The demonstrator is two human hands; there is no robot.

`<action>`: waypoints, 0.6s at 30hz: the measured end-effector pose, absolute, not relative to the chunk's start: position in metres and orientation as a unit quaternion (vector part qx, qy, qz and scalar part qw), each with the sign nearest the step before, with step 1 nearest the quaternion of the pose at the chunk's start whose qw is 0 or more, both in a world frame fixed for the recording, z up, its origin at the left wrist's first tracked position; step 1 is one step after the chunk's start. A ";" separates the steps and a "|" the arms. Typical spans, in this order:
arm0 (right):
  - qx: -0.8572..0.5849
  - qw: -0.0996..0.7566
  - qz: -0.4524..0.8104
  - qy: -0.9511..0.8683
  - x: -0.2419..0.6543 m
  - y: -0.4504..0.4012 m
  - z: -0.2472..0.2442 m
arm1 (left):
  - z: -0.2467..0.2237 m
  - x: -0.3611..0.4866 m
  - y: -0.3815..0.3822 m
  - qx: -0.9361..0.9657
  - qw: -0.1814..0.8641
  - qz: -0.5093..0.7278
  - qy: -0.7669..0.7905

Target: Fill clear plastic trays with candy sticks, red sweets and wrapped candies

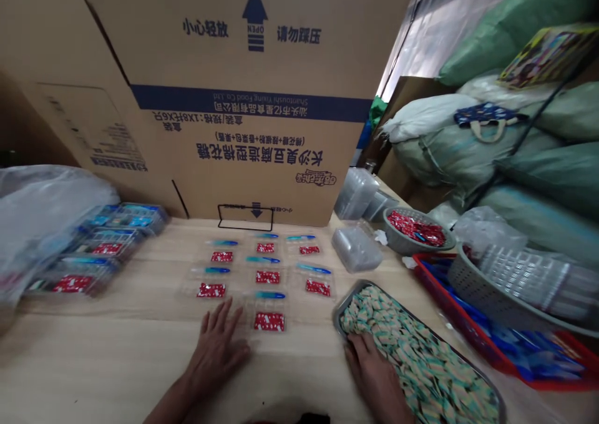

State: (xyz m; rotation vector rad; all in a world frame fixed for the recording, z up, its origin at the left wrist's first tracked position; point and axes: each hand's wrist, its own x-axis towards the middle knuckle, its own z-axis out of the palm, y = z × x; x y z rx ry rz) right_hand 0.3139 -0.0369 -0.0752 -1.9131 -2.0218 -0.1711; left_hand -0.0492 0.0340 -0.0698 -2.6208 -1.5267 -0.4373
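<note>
My left hand (pixel 219 343) rests on the wooden table with fingers spread, just below the clear trays laid out in rows. Each tray has a red packet (pixel 269 321) and a blue-green stick (pixel 270 295) in it. At the left edge of a grey tray (pixel 344 299) full of small green and cream pieces (pixel 421 355), my right hand (pixel 372 368) has its fingertips among the pieces. Its fingers are bent close together, and what they may hold is hidden.
A large cardboard box (pixel 262 124) stands behind. Filled packs (pixel 75 280) and plastic film (pixel 42 205) lie at left. At right are stacked clear trays (pixel 356 248), a bowl of red packets (pixel 414 229), and a red basket (pixel 561 383) of blue sticks beneath a grey basket (pixel 491 293).
</note>
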 end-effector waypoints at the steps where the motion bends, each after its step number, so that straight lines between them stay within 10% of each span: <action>1: -0.683 0.158 -0.058 -0.711 0.311 -0.034 -0.071 | -0.071 -0.046 0.036 -0.864 0.032 -0.133 -0.485; 12: -0.551 0.113 -0.070 -0.824 0.289 -0.092 -0.070 | -0.071 -0.022 0.041 -0.867 0.019 -0.172 -0.468; 18: -0.552 0.075 0.054 -0.829 0.255 -0.111 -0.047 | -0.026 0.048 0.031 -0.922 -0.152 -0.212 -0.285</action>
